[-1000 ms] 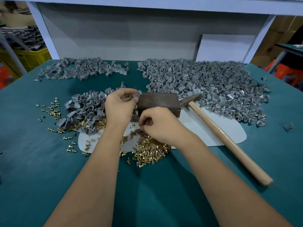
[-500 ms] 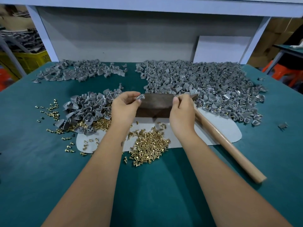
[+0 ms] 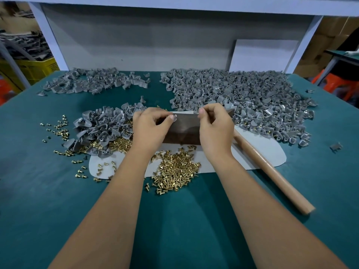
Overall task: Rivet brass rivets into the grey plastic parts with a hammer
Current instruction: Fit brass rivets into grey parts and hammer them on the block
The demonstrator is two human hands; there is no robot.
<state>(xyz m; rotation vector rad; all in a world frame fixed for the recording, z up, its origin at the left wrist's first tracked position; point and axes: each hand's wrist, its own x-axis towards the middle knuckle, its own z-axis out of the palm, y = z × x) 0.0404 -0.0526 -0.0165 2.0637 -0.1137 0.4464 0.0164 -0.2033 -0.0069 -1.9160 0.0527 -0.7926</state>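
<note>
A dark metal block [image 3: 184,131] stands on a white mat [image 3: 262,152] at the middle of the green table. My left hand [image 3: 149,127] pinches a small grey plastic part [image 3: 173,117] at the block's top left edge. My right hand [image 3: 215,127] hovers over the block's right end, thumb and forefinger pinched on a brass rivet that is mostly hidden. The two hands are a short way apart. The hammer [image 3: 272,171] lies untouched, its wooden handle running toward the front right. Loose brass rivets [image 3: 174,169] are heaped in front of the block.
Grey parts lie in three heaps: a large one [image 3: 242,98] behind and to the right, a small one [image 3: 101,127] left of my left hand, another [image 3: 93,82] at the far left. Scattered rivets [image 3: 58,129] dot the left side. A grey back panel [image 3: 136,45] closes the rear.
My right hand has risen from the rivet heap to the block's right end and then edged left toward my left hand. My left hand has stayed at the block with the grey part.
</note>
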